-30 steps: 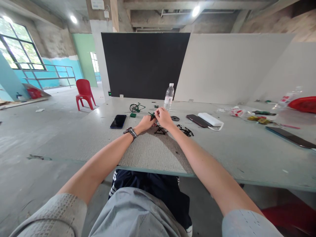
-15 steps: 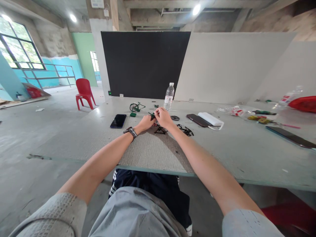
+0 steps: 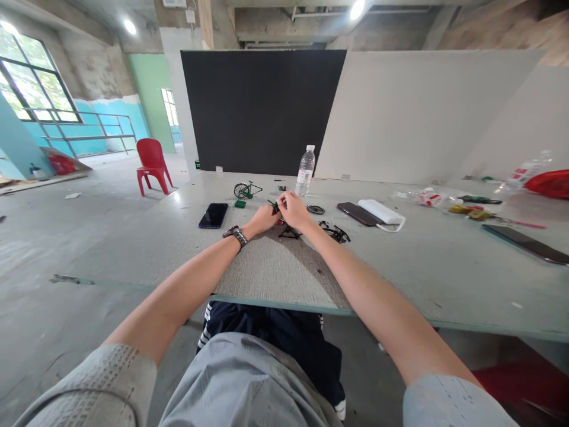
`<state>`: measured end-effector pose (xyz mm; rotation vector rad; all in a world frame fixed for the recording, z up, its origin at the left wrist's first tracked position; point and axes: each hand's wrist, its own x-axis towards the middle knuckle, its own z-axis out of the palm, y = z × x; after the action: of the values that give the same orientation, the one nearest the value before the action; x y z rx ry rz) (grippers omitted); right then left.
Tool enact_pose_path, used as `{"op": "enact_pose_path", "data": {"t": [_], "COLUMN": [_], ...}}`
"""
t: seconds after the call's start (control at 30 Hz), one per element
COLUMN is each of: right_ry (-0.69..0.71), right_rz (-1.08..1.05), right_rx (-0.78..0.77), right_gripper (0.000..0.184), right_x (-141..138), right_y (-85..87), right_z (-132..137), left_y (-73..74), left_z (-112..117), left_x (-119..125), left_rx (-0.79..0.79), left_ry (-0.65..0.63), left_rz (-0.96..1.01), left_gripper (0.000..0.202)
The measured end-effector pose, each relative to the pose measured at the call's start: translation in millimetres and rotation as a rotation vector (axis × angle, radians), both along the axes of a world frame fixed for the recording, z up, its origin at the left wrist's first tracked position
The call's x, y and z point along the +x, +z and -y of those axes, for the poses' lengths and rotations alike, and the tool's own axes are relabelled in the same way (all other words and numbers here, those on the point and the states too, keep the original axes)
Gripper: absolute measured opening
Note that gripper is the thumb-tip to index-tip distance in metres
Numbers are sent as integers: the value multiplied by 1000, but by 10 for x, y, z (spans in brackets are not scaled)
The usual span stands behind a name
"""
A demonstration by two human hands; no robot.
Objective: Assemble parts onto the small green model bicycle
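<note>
My left hand (image 3: 264, 219) and my right hand (image 3: 293, 210) meet over the grey table (image 3: 275, 273), both closed on a small dark green model part (image 3: 275, 208) held between the fingertips. A watch sits on my left wrist. Black frame pieces (image 3: 289, 232) lie on the table just under my hands, and more black parts (image 3: 336, 233) lie to the right. A small black wheel (image 3: 315, 209) rests beyond my right hand. A finished green model bicycle (image 3: 247, 190) stands further back to the left, with a small green block (image 3: 240, 204) in front of it.
A black phone (image 3: 213, 215) lies left of my hands. A water bottle (image 3: 304, 171) stands at the back. To the right lie another phone (image 3: 357, 214), a white power bank (image 3: 381, 212), a tablet (image 3: 524, 244) and tools (image 3: 473, 207). A red chair (image 3: 152, 165) stands on the floor.
My hands stay together on the small part; the view has tilted down slightly, so everything sits a little higher in the frame.
</note>
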<state>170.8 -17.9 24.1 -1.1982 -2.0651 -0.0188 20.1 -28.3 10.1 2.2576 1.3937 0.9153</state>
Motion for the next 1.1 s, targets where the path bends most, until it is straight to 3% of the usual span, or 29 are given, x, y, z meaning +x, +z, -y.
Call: {"op": "enact_pose_path", "data": {"t": [1.1], "right_ry": [-30], "right_rz": [44], "right_rx": [-100], "right_gripper": [13], "right_x": [1], "right_y": [-97], "right_z": [-138], "left_y": [60], "left_z": [78], "left_x": [-2], "left_rx": [-22], "left_ry": [70], "left_rz": [-101], "left_gripper": [36]}}
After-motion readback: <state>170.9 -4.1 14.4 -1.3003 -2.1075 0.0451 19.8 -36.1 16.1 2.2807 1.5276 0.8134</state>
